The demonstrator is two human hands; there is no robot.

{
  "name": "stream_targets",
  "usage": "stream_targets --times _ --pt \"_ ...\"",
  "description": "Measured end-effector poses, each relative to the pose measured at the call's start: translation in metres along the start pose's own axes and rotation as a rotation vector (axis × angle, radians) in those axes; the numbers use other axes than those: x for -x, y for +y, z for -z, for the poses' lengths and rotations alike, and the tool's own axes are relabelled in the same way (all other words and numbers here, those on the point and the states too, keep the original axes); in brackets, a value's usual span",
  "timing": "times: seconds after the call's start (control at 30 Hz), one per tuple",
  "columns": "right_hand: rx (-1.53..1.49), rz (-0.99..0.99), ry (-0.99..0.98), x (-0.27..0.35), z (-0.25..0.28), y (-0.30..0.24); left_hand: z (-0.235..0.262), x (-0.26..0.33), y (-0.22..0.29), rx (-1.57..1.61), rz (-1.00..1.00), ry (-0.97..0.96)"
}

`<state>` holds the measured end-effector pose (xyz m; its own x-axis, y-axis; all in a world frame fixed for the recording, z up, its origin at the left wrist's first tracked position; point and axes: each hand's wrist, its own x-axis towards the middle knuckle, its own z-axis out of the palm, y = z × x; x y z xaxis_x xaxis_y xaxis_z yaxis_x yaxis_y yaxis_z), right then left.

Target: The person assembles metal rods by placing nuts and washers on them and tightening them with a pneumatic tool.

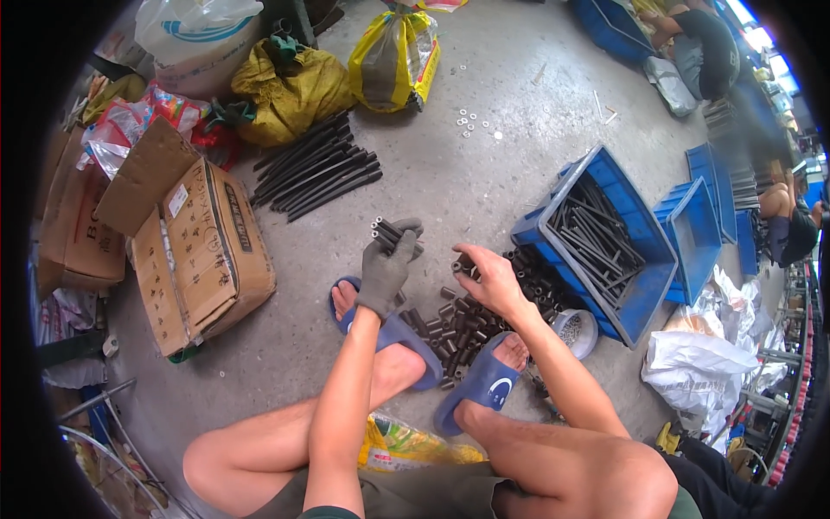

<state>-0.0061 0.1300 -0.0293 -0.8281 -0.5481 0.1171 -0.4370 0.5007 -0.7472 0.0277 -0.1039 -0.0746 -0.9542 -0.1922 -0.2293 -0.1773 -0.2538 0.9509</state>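
Observation:
My left hand (378, 275), in a grey work glove, is closed around several black rods (386, 232) with pale ends pointing away from me. To its right, my bare right hand (494, 281) pinches a short dark tube (460, 266) between thumb and fingers. Below both hands, a pile of short dark tubes (465, 333) lies on the floor between my blue slippers (484, 389). More black rods (320, 177) lie side by side on the floor, ahead and to the left.
A blue bin (638, 216) of dark rods stands tilted at right, with other blue bins (692, 225) behind. A white tub (589, 344) of small parts sits beside the pile. A cardboard box (212, 251) stands left, sacks (294, 91) beyond. Other people (709, 52) sit far right.

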Motion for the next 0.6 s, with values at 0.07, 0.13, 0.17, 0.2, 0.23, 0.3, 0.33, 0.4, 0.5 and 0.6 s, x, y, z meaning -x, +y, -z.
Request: stream_targets --times 0.07,0.13,0.17,0.2,0.23,0.3,0.33,0.4,0.5,0.6 --pt "0.197 0.008 -0.073 -0.005 0.010 0.008 0.003 0.000 -0.002 0.052 0.015 0.009" --pt "0.312 -0.066 -0.138 -0.010 0.014 0.022 0.000 -0.001 -0.001 0.019 0.003 -0.012" --pt "0.354 -0.072 -0.178 -0.011 0.013 0.028 -0.002 0.000 0.000 0.020 0.003 -0.012" --pt "0.394 -0.077 -0.217 -0.012 0.012 0.031 -0.003 0.000 0.000 -0.012 -0.014 -0.018" --pt "0.394 -0.077 -0.217 -0.012 0.007 0.036 -0.004 0.001 0.000 -0.045 -0.030 -0.024" --pt "0.468 -0.047 -0.292 -0.014 -0.004 0.044 -0.009 0.005 0.003 -0.100 -0.087 0.008" --pt "0.469 -0.045 -0.292 -0.016 -0.006 0.048 -0.012 0.006 0.005 -0.153 -0.143 0.040" --pt "0.484 -0.049 -0.303 -0.017 -0.010 0.054 -0.015 0.009 0.011 -0.152 -0.133 0.036" --pt "0.438 -0.008 -0.296 -0.019 -0.009 0.058 -0.018 0.012 0.020 -0.316 -0.184 0.003" --pt "0.413 -0.067 -0.308 -0.019 -0.008 0.053 -0.019 0.015 0.030 -0.541 -0.353 -0.039"
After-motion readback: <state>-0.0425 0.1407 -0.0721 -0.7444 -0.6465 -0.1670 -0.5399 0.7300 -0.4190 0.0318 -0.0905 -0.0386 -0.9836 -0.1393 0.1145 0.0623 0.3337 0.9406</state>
